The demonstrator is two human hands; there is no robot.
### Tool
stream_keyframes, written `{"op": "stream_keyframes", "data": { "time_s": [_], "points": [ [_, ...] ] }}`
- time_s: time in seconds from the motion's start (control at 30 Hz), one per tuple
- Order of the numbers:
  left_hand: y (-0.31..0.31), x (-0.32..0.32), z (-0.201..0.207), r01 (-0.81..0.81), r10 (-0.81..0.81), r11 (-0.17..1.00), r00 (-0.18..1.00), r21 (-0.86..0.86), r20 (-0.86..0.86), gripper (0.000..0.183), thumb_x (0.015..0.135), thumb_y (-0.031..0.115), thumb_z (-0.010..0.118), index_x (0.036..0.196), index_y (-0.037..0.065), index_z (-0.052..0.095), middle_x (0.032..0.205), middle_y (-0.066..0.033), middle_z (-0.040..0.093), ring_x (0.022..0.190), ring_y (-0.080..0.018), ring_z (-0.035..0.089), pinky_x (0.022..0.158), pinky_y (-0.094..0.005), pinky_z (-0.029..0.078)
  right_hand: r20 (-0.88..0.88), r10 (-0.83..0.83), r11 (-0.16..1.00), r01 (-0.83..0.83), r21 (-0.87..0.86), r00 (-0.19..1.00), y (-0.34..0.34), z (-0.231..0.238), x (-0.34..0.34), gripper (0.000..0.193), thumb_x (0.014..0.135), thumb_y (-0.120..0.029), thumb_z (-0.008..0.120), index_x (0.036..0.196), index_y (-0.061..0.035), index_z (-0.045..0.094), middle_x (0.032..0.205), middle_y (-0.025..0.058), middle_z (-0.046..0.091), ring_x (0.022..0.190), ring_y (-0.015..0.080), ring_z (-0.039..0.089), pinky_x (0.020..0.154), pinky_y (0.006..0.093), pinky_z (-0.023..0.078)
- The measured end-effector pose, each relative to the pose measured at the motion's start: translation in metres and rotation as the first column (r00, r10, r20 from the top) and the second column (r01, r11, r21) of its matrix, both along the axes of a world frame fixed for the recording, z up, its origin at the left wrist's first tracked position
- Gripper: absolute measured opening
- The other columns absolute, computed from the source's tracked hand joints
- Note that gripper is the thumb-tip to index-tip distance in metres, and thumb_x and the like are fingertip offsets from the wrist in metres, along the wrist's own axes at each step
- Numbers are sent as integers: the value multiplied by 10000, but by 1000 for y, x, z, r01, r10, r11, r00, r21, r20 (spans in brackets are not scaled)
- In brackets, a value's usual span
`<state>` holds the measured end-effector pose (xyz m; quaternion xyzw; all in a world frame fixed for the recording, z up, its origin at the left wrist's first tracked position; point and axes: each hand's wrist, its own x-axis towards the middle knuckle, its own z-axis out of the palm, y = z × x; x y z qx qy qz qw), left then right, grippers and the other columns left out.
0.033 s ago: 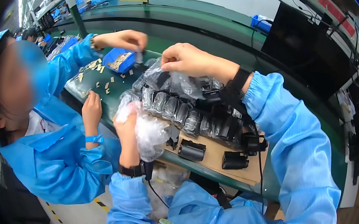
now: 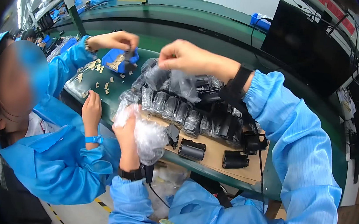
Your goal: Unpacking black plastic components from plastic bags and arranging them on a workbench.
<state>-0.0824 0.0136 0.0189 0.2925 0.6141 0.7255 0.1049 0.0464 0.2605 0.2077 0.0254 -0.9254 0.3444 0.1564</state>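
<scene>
My left hand [image 2: 127, 132] is closed around a bunch of crumpled clear plastic bags [image 2: 148, 137] at the near left edge of the table. Over the far side of a pile of dark parts, my right hand [image 2: 183, 59] is raised with its fingertips pinched. From them a clear plastic bag [image 2: 183, 85] appears to hang, its lower part overlapping the pile. The pile holds several black, rounded parts wrapped in clear plastic [image 2: 158, 102]. Bare black parts lie on brown cardboard nearer me, among them one black cylindrical housing [image 2: 191, 150] and another black housing [image 2: 235, 160].
On the left a co-worker in blue holds a small dark piece [image 2: 128, 56] above a blue bin [image 2: 114, 57] of small tan pieces. More tan pieces are scattered on the green table [image 2: 116, 88]. A black screen [image 2: 306, 51] stands at far right; a cable [image 2: 261, 173] crosses the cardboard.
My right hand has shifted slightly left and up, and the thin plastic under it has moved a little. The co-worker's raised hand has moved left, over the blue bin.
</scene>
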Motion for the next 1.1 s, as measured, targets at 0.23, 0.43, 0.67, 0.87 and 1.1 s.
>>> {"op": "stream_keyframes", "data": {
  "time_s": [0.23,0.43,0.67,0.87,1.1],
  "points": [
    [-24,23,2,-56,56,994,998,89,5,200,936,46,571,1079,-54,669,1026,-82,692,873,-116,612,776,-259,484,-187,-3,933,-64,-354,982,7,1,-9,199,898,-194,662,890,4,677,797,0,646,753,67,556,714,252,462],
    [-37,76,13,-22,20,989,1000,144,11,202,843,67,697,1015,-22,637,976,-37,656,862,-109,594,782,-247,476,-137,-57,930,2,-368,989,4,14,-7,190,890,-209,678,917,-21,688,743,-44,592,679,35,480,616,219,389],
    [-20,126,9,92,-181,964,913,-248,-366,373,636,38,808,914,2,562,992,-111,563,879,-224,557,776,-315,455,-146,-133,923,69,-379,980,11,-2,0,150,897,-175,671,928,-29,689,819,-19,641,741,40,528,666,212,429],
    [19,127,-9,-40,-56,979,886,-198,-460,230,767,80,770,873,8,579,778,-58,592,697,-151,548,651,-287,455,-60,-140,936,112,-335,988,10,-4,9,144,890,-176,671,916,-35,684,824,-13,643,763,63,556,684,245,457],
    [25,125,-5,94,-171,970,919,-223,-354,208,763,85,750,872,10,589,783,-130,582,701,-304,574,651,-370,459,184,-161,985,171,-36,970,24,-12,30,179,852,-202,665,895,-31,692,837,33,676,758,140,619,716,323,488]
  ]
}}
